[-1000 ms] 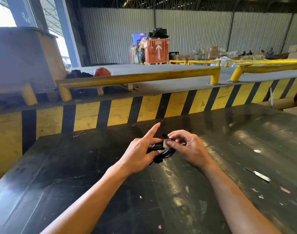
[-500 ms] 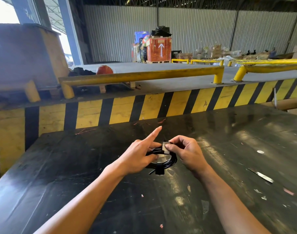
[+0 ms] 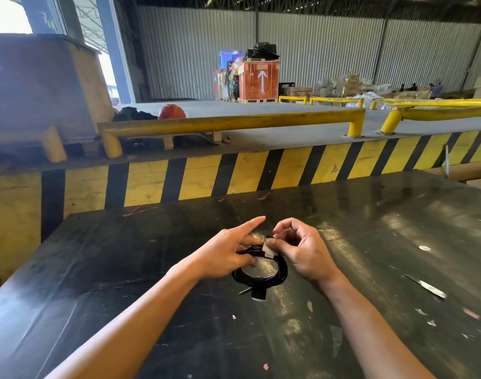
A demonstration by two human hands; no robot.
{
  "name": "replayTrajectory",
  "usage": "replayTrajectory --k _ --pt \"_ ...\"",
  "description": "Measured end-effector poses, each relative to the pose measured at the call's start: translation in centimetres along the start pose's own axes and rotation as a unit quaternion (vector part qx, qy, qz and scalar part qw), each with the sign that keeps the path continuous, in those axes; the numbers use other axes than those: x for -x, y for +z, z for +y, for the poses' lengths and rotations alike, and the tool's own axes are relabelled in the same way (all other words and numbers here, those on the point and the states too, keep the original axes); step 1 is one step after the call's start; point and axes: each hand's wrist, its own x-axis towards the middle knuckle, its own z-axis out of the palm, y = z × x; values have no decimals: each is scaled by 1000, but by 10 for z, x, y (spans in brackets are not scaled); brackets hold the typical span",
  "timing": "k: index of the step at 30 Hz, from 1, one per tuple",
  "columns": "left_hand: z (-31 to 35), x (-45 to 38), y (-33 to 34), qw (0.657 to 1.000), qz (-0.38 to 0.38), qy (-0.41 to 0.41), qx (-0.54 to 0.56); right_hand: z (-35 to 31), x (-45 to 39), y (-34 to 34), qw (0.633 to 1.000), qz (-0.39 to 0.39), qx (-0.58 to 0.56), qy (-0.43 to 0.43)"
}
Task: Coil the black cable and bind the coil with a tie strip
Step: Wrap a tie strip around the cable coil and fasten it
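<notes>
The black cable lies as a small round coil on the dark table, with a plug end sticking out at its near side. My left hand pinches the coil's far left part between thumb and lower fingers, its index finger pointing straight out. My right hand pinches the tie strip, a short strip with a pale face, at the coil's far edge. The strip's lower end is hidden behind the cable and my fingers.
A metal blade-like piece and scraps of paper lie on the table to the right. A yellow-and-black striped barrier runs along the table's far edge, with yellow rails behind it.
The coil has come down from my hands to rest flat on the table and opened into a ring. Both hands stay at its far edge on the strip.
</notes>
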Motion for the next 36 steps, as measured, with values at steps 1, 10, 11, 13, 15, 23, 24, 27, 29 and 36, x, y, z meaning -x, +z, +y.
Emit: replayTrajectory --k 1,10,11,13,15,23,24,27,29,36 --pt "-3 0 1 1000 14 -3 17 1 0 1 1000 22 -8 -5" --pt "-66 28 43 857 38 -267 439 42 16 19 966 138 -160 146" --pt "-74 32 50 847 52 -273 452 52 19 24 961 140 -160 175" --pt "-88 36 60 840 98 -289 449 75 27 33 952 136 -146 231" --pt "-104 41 65 831 140 -318 433 99 33 42 944 128 -127 275" --pt "-178 46 97 805 196 -438 349 189 52 74 918 7 11 396" --pt "-188 43 105 808 188 -450 331 201 53 74 913 -1 38 407" --pt "-211 33 123 821 164 -481 259 234 50 73 898 -17 91 431" --pt "-223 23 128 824 155 -498 220 250 43 74 895 -29 128 426" --pt "-263 -32 107 825 167 -514 166 287 -2 79 906 -54 173 383"
